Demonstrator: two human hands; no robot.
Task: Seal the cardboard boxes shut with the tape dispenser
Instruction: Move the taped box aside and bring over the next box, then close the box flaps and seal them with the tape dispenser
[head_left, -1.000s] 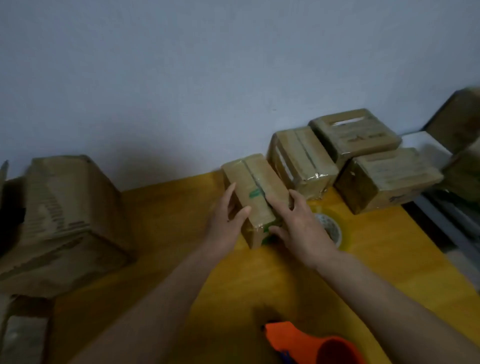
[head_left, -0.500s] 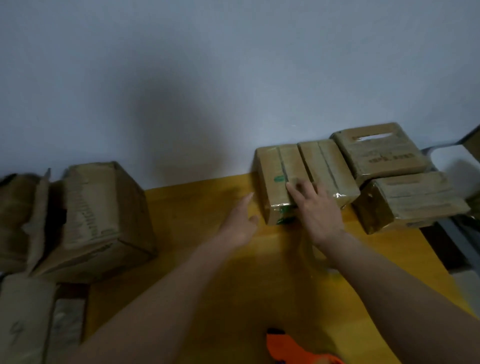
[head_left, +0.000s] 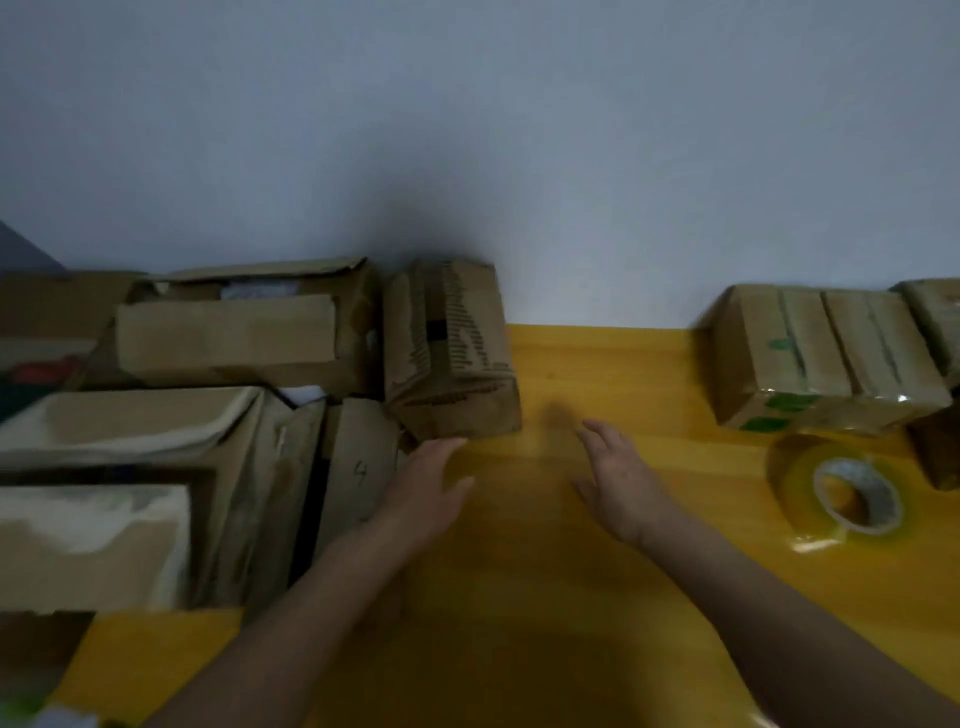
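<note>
A small unsealed cardboard box stands by the wall at the left of the yellow table. My left hand hovers flat just below its near corner, fingers straight and holding nothing. My right hand is spread over bare tabletop to the right of that box, also holding nothing. Two taped boxes sit side by side at the far right against the wall. A roll of clear tape lies in front of them. The tape dispenser is out of view.
Several larger open cardboard boxes crowd the left side, some with loose flaps. A further box edge shows at the right border. The wall closes off the back of the table.
The view has swung left. Both hands left the taped box, which stays at the right, and moved left toward the small unsealed box. The orange dispenser has dropped out of view.
</note>
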